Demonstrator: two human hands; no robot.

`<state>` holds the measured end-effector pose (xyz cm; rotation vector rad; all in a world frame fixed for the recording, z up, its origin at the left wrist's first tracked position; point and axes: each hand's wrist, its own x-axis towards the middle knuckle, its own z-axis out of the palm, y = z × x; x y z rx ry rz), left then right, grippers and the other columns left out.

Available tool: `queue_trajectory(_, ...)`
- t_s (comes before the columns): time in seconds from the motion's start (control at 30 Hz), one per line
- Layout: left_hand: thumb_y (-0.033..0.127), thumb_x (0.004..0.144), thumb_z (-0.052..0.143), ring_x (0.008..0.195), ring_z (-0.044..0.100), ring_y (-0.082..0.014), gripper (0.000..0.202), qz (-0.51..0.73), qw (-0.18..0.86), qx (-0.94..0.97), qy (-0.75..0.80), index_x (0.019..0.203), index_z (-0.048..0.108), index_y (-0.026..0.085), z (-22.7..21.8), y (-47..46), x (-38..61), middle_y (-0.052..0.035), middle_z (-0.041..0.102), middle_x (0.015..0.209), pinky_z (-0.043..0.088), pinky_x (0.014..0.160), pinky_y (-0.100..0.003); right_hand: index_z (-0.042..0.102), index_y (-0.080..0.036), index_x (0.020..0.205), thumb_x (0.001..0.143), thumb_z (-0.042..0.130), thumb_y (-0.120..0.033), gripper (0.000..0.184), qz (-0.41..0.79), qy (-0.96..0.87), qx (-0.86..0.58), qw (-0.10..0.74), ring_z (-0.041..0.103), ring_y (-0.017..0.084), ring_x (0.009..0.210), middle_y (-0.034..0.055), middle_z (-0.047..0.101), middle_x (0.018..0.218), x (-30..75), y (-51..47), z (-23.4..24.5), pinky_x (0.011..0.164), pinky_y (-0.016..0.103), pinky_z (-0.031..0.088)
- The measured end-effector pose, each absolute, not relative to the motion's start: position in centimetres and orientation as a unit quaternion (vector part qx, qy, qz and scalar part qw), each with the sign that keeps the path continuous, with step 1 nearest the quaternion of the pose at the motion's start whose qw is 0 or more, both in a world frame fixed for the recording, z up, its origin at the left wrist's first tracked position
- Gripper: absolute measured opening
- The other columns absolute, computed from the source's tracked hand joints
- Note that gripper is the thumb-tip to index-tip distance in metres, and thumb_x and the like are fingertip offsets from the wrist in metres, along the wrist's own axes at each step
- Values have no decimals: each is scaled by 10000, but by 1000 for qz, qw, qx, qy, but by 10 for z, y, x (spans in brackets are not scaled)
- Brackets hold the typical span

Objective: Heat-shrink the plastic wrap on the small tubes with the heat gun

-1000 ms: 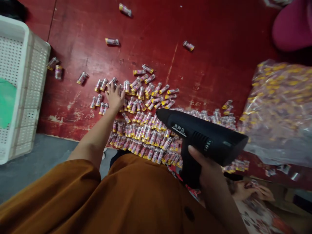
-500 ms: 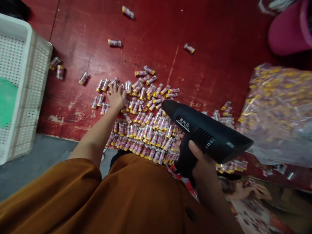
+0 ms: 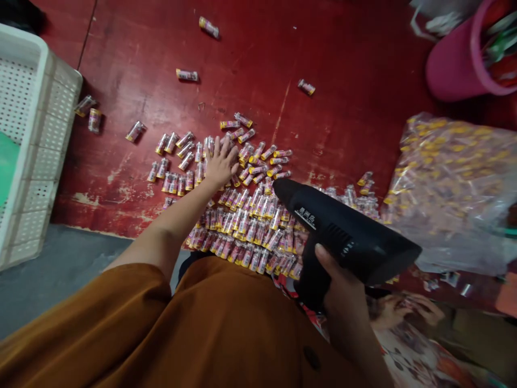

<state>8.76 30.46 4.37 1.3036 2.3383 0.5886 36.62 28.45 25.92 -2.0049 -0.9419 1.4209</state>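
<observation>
The person's left hand (image 3: 220, 167) lies open, fingers spread, on top of a pile of small plastic-wrapped tubes (image 3: 246, 215) with yellow ends, on a red floor (image 3: 343, 108). The tubes in the pile are too many and too tightly packed to count, and an orange shirt (image 3: 121, 318) cuts off the pile's near edge. Six loose tubes (image 3: 187, 75) lie apart from the pile: three above it and three to its left. The right hand (image 3: 338, 285) grips the handle of one black heat gun (image 3: 347, 231), held over the pile's right side and hiding part of it. Right of the pile are one bulging clear bag (image 3: 452, 194) of tubes and, further up, one pink bucket (image 3: 464, 59). Left of it stands one white crate (image 3: 36, 145).
</observation>
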Motion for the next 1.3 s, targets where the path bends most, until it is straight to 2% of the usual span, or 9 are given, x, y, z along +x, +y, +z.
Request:
queue_trajectory(0.13,366,877,493,1492,95,-304,540,199,196,494,823,1395,481,213,41,297,89,-69,317,1565,-70,1188,-571,732,-210,982,544,855,-432,506,527,-368,-734,218,682,257,929,52,725,979,375,284,259,867,418,556)
queue_trajectory(0.27,351,910,423,1476,199,-269,403,178,197,572,776,1253,597,232,40,265,78,-54,404,1520,27,1201,-550,715,-205,1044,578,840,-420,529,503,-406,-736,200,642,250,1040,49,712,1036,382,283,253,955,411,501)
queue_trajectory(0.47,257,880,413,1397,389,-214,366,192,240,636,707,1171,634,251,46,231,62,-58,521,1432,165,1198,-502,742,-199,922,594,814,-501,452,635,-372,-663,139,661,247,900,65,722,957,375,275,239,901,408,523)
queue_trajectory(0.57,275,880,439,1462,252,-241,351,223,156,494,826,1178,624,256,47,218,60,-71,428,1504,104,1197,-547,750,-199,820,599,803,-527,399,653,-383,-644,112,656,250,883,69,722,909,372,274,236,900,406,525)
queue_trajectory(0.7,354,881,477,1493,92,-312,392,226,111,283,925,1252,576,276,42,204,62,-74,260,1589,41,1148,-654,756,-214,845,609,804,-511,382,635,-422,-639,103,641,256,989,60,721,926,364,274,242,970,392,489)
queue_trajectory(0.9,385,885,456,1468,211,-310,464,221,148,283,922,1320,536,243,33,201,63,-119,348,1546,64,1168,-606,753,-204,818,637,775,-542,383,604,-436,-658,113,597,285,1124,74,706,1054,352,271,253,1025,431,453)
queue_trajectory(1.03,379,902,422,1455,253,-295,453,218,138,293,921,1305,548,218,32,204,62,-120,396,1519,53,1181,-575,757,-248,824,611,803,-495,329,587,-467,-650,123,556,268,1199,32,710,1060,348,277,239,1088,432,392)
queue_trajectory(1.2,392,892,449,1474,201,-278,491,229,131,273,925,1346,498,211,33,200,65,-126,339,1549,45,1186,-561,739,-199,751,595,782,-566,401,679,-437,-581,101,649,277,967,76,720,896,324,283,220,978,479,477)
queue_trajectory(1.3,394,889,454,1494,102,-293,469,227,114,231,939,1328,508,237,35,194,68,-113,289,1573,32,1162,-616,748,-206,826,585,802,-527,405,661,-445,-593,113,649,266,966,67,721,905,331,281,215,952,460,497)
